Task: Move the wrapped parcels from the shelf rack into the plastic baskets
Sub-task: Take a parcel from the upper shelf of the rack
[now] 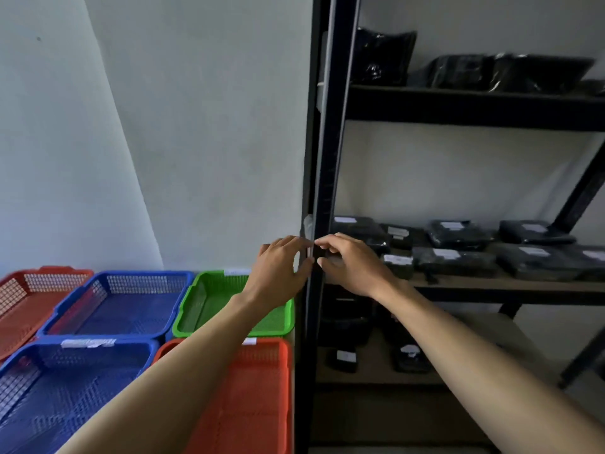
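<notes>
Both forearms run up from the lower edge of the frame and meet at the front upright [322, 191] of the shelf rack [471, 108], right of centre. Five plastic baskets [121, 309] lie in the lower left. Of these, the green basket [203, 303] sits nearest the upright, with an orange basket [258, 404] below it in the frame.

Wrapped parcels [455, 260] lie flat on the middle shelf at centre right, long axes roughly across the frame. More sit on the shelves above and below.

My left hand [281, 267] is on the basket side of the upright and my right hand [355, 267] on the shelf side. The right is therefore nearer the parcels, which lie to the right of both grips. The baskets lie left and lower.

Fingers of both hands curl toward the upright. It hides the gap between them, so I cannot tell whether either grip is clenched on a parcel or on nothing.

One pale scrap [307, 224] on the upright, above the hands, is too blurred to identify.
</notes>
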A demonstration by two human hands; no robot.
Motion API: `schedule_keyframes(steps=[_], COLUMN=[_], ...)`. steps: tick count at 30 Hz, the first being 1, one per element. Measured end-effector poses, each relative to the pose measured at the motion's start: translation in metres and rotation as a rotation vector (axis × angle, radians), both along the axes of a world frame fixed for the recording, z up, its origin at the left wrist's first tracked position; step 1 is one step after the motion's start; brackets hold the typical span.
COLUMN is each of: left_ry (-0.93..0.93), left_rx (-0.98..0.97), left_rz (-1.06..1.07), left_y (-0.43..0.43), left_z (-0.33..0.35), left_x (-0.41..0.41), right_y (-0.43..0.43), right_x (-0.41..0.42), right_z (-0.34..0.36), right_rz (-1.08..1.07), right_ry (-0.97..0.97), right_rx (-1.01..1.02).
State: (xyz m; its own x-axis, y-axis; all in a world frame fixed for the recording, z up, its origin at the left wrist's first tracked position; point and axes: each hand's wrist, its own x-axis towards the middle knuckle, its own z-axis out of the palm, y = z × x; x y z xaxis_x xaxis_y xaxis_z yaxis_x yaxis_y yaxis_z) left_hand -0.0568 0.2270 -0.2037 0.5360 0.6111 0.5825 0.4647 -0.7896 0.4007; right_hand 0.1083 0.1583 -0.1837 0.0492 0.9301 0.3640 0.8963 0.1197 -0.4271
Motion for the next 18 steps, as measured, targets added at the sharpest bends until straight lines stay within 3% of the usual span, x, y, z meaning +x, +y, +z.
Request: schedule_keyframes(steps=[11, 18], left_ry=[-0.192, -0.208], left_rx=[0.121, 0.198], left_rz=[-0.001, 0.075], left_y=[-0.054, -0.059], left_z=[0.108, 0.145], left_x=[0.129, 0.162], right_y=[-0.054, -0.064], right_x=[0.114, 0.169], right_z=[0.102, 0.135], right_rz=[0.070, 0.046], right_ry=[-0.068, -0.141], right_rx=[0.213, 0.322])
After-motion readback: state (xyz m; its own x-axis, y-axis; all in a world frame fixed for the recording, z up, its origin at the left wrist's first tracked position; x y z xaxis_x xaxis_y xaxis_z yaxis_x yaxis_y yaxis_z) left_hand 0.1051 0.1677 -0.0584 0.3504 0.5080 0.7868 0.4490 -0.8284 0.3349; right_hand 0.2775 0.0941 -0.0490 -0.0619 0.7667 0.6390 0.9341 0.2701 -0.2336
